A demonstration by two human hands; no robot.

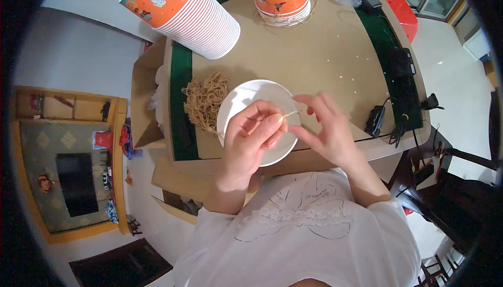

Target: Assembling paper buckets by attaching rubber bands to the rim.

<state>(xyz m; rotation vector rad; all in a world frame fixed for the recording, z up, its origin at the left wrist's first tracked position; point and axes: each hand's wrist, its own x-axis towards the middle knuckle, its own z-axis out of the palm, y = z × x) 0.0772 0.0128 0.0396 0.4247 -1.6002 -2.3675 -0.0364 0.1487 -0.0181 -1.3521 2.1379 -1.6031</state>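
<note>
At the centre of the frame we pinch a thin tan rubber band (290,114) between both hands: left hand (255,137) closed on one end, right hand (325,127) seemingly gripping the other with its fingertips. Beneath sits a white bowl (246,95) on the bench (325,51) (cardboard-covered), a pile of bands (205,101) just left.

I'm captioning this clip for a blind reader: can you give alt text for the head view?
Two bare hands, left hand and right hand, stretch a thin rubber band over a white paper cup on a cardboard-covered table, beside a pile of rubber bands and stacked orange cups.
</note>
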